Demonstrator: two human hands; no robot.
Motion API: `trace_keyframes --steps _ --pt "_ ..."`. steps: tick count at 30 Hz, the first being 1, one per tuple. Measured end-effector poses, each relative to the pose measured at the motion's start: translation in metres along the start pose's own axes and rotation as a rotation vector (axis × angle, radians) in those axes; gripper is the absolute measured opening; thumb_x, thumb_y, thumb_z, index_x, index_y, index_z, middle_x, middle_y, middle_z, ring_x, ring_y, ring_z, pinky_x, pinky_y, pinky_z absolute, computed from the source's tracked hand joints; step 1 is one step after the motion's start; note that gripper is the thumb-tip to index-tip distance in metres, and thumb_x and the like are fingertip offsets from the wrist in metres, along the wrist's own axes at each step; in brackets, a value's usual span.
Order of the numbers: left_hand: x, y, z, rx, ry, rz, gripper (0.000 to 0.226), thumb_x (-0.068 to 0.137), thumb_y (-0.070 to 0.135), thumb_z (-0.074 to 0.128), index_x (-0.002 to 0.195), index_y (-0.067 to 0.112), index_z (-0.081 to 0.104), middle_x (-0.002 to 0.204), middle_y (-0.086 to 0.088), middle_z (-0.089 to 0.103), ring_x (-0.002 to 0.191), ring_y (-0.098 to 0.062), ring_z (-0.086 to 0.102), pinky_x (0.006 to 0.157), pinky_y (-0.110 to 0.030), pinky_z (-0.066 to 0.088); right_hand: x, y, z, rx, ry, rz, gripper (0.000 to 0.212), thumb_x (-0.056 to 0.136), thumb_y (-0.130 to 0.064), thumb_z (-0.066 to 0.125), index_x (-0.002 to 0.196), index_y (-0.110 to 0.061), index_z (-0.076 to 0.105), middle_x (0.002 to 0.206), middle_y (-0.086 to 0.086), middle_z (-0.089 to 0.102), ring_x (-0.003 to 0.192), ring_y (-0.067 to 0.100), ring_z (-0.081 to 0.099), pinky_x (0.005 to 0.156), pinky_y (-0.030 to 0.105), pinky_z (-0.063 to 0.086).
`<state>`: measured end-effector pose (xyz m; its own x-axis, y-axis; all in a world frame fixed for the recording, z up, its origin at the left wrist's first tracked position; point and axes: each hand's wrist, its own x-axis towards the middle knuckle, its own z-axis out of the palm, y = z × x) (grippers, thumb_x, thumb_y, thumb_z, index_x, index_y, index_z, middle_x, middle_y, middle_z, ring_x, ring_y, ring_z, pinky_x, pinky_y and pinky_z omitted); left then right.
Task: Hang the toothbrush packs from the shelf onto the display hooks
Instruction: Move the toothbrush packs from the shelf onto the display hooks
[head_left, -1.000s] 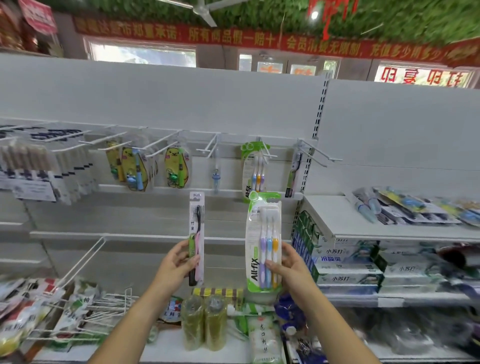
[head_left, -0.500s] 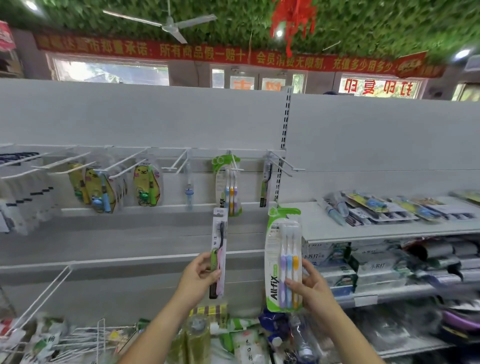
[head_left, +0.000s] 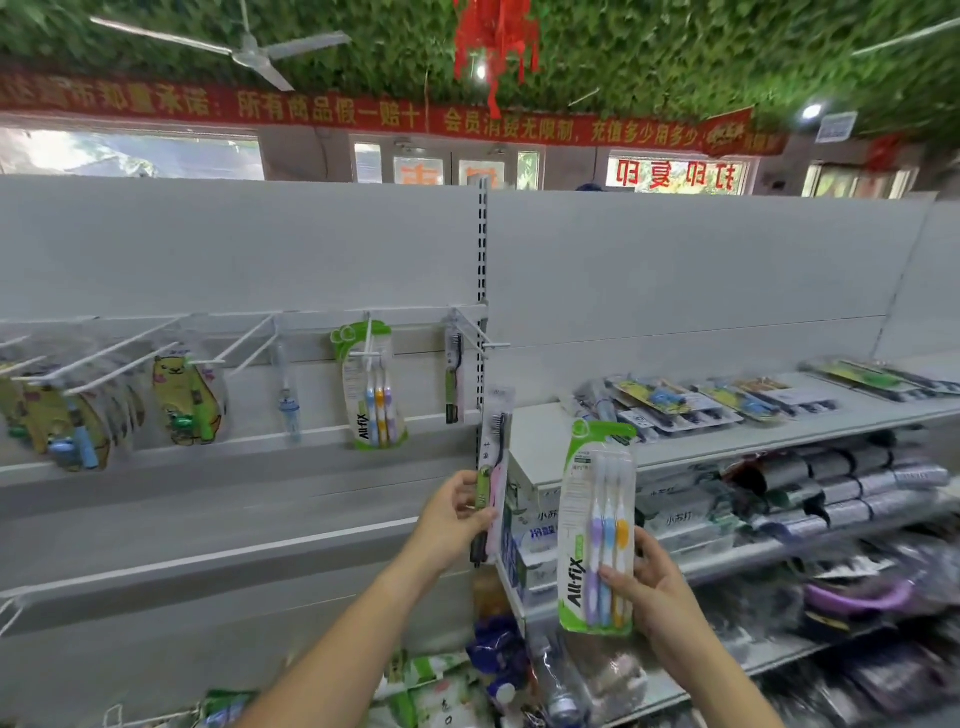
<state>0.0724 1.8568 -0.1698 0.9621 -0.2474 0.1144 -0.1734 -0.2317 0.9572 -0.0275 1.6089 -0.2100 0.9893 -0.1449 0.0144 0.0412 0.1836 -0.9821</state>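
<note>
Head view: the left hand (head_left: 451, 519) pinches a narrow single-toothbrush pack (head_left: 494, 457) near its lower end and holds it upright. The right hand (head_left: 655, 590) curls round the bottom of an All-fix 3-brush pack (head_left: 597, 519), also upright. Since 0.5 s ago both packs have shifted right. The narrow one now overlaps the front corner of the white shelf (head_left: 545, 431), with a display hook (head_left: 496, 344) at 12 o'clock above it. A hung All-fix pack (head_left: 371, 387) is at 11 o'clock from the left hand. Loose toothbrush packs (head_left: 675, 400) lie on the shelf at 12 o'clock from the right hand.
</note>
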Motion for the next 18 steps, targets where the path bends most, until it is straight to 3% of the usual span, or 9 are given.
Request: trace_keyframes --steps 4,10,14,18 --pt "0.019 0.013 0.018 0.029 -0.033 0.019 0.035 0.092 0.011 0.073 0.120 0.026 0.058 0.116 0.002 0.069 0.109 -0.017 0.064 0.093 -0.027 0.051 0.006 -0.004 -0.005 0.014 0.006 -0.012 0.110 0.027 -0.045 0.103 0.125 -0.019 0.060 0.106 0.024 0.073 0.097 0.047 0.071 0.093 0.066 0.052" --pt "0.043 0.031 0.025 -0.021 0.020 0.069 0.034 0.093 0.006 0.070 0.120 0.020 0.056 0.106 0.007 0.069 0.095 -0.008 0.067 0.077 -0.017 0.055 0.012 -0.004 -0.014 0.025 0.000 -0.007 0.106 0.029 -0.046 0.102 0.123 -0.020 0.061 0.105 0.027 0.073 0.097 0.048 0.071 0.094 0.069 0.050" --pt "0.049 0.026 0.018 -0.047 0.084 0.084 0.035 0.093 0.003 0.069 0.122 0.018 0.055 0.107 0.007 0.071 0.094 -0.004 0.069 0.077 -0.020 0.056 0.015 -0.004 -0.010 0.020 -0.033 0.009 0.108 0.029 -0.045 0.102 0.125 -0.020 0.060 0.104 0.026 0.073 0.097 0.047 0.071 0.094 0.068 0.050" --pt "0.048 0.016 0.016 0.009 0.105 0.109 0.036 0.093 0.009 0.071 0.117 0.029 0.055 0.111 0.007 0.071 0.104 -0.009 0.067 0.087 -0.021 0.053 0.016 -0.001 -0.001 0.002 -0.090 0.012 0.108 0.028 -0.045 0.103 0.123 -0.019 0.060 0.104 0.024 0.074 0.098 0.044 0.071 0.096 0.064 0.051"
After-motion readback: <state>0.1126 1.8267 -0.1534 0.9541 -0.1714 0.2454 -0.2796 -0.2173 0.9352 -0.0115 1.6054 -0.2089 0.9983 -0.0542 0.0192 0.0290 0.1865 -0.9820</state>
